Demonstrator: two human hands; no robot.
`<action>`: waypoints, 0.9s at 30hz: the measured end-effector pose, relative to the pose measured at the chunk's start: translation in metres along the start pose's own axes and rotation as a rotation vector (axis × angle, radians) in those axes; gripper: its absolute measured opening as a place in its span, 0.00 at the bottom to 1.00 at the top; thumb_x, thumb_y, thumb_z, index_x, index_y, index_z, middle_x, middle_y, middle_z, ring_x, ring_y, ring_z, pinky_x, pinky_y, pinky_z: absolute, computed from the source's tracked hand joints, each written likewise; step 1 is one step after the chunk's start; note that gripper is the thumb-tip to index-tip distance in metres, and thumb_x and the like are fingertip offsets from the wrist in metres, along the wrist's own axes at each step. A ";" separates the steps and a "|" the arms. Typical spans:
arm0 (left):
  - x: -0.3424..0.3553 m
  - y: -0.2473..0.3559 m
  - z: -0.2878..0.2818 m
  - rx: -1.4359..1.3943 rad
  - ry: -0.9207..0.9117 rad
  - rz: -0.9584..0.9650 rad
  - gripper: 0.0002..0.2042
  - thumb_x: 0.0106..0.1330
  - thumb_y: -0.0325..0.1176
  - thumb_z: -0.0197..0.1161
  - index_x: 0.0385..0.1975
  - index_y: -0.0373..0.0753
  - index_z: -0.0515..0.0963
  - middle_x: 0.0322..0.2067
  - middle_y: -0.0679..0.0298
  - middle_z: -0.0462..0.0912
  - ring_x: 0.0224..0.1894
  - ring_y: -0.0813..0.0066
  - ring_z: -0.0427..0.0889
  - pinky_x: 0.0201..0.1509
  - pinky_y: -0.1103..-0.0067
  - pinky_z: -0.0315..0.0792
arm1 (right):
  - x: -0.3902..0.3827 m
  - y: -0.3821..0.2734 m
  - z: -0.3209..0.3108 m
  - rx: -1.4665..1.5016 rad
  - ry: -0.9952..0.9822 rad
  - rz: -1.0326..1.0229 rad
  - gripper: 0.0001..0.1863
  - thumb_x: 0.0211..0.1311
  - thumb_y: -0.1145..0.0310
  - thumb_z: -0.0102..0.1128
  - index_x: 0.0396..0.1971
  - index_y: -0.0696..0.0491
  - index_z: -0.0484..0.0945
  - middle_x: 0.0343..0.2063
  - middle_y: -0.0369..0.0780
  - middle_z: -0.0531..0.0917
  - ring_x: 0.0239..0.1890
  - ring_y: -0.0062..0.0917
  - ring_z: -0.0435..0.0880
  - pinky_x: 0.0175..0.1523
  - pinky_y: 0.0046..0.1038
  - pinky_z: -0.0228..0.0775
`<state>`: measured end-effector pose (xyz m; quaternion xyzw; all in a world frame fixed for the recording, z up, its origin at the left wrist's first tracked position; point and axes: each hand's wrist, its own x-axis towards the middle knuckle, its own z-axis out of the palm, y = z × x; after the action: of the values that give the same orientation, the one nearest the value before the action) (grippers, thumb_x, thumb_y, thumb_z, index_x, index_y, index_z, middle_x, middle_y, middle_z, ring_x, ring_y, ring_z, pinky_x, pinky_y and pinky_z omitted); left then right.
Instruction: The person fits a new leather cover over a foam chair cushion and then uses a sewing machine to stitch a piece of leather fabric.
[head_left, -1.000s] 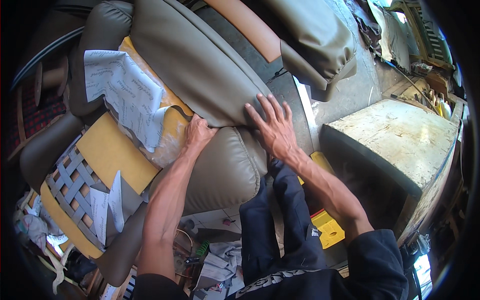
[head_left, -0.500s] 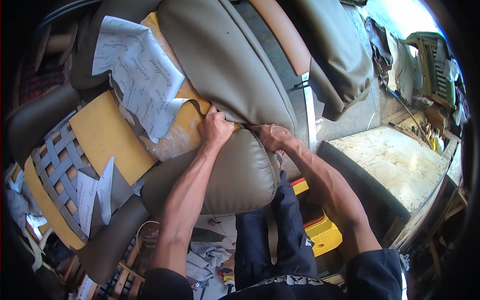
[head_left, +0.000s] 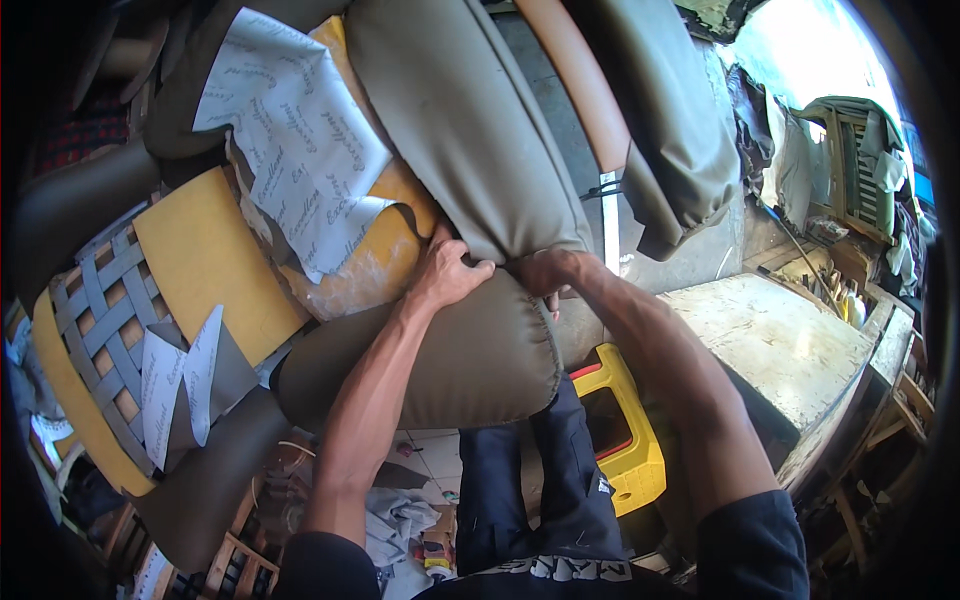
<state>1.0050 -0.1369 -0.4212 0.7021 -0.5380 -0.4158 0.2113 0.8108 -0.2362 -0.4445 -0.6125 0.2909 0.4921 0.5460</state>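
My left hand [head_left: 450,268] is curled at the seam where a long grey-brown vinyl cushion [head_left: 465,120] meets a rounded padded section [head_left: 460,355], gripping the vinyl edge. My right hand [head_left: 548,274] is bent into the same junction, fingers mostly hidden in the fold. Beside the cushion, yellow foam [head_left: 370,260] shows under a loose sheet of printed white backing material [head_left: 285,150]. A seat frame to the left has woven grey straps [head_left: 110,310] and a yellow foam panel [head_left: 205,255].
A worn pale wooden bench top [head_left: 760,350] stands at right. A yellow plastic object [head_left: 635,475] is beside my legs. Beyond the cushion lie another vinyl piece [head_left: 670,120] and a tan padded strip [head_left: 590,100]. Scraps and rags [head_left: 400,515] lie below.
My right hand went from spread on the vinyl to curled down into the fold. My left hand stayed at the edge, its grip shifting slightly. The view moved a little.
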 end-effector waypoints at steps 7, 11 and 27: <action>0.016 0.028 -0.005 0.328 -0.326 -0.196 0.23 0.58 0.41 0.75 0.46 0.28 0.85 0.62 0.35 0.73 0.61 0.39 0.76 0.67 0.61 0.72 | -0.026 -0.005 0.047 -0.360 0.541 -0.080 0.18 0.75 0.61 0.46 0.48 0.50 0.85 0.47 0.47 0.88 0.51 0.38 0.88 0.53 0.40 0.80; -0.004 -0.041 -0.021 0.138 -0.168 0.081 0.20 0.59 0.40 0.75 0.39 0.27 0.86 0.44 0.35 0.84 0.51 0.39 0.82 0.59 0.60 0.74 | -0.134 -0.085 0.019 -0.337 0.544 -0.038 0.21 0.75 0.58 0.47 0.60 0.52 0.77 0.48 0.46 0.88 0.50 0.40 0.88 0.58 0.41 0.77; -0.004 0.098 -0.046 0.319 0.349 0.060 0.16 0.70 0.32 0.60 0.55 0.34 0.80 0.54 0.49 0.79 0.54 0.48 0.81 0.58 0.60 0.75 | -0.063 0.004 0.062 0.235 1.337 -0.084 0.41 0.72 0.43 0.52 0.78 0.46 0.55 0.77 0.45 0.57 0.78 0.42 0.55 0.77 0.54 0.48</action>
<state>0.9855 -0.1727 -0.3212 0.7716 -0.5728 -0.1914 0.1998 0.7676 -0.1893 -0.3830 -0.7323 0.5934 -0.0490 0.3304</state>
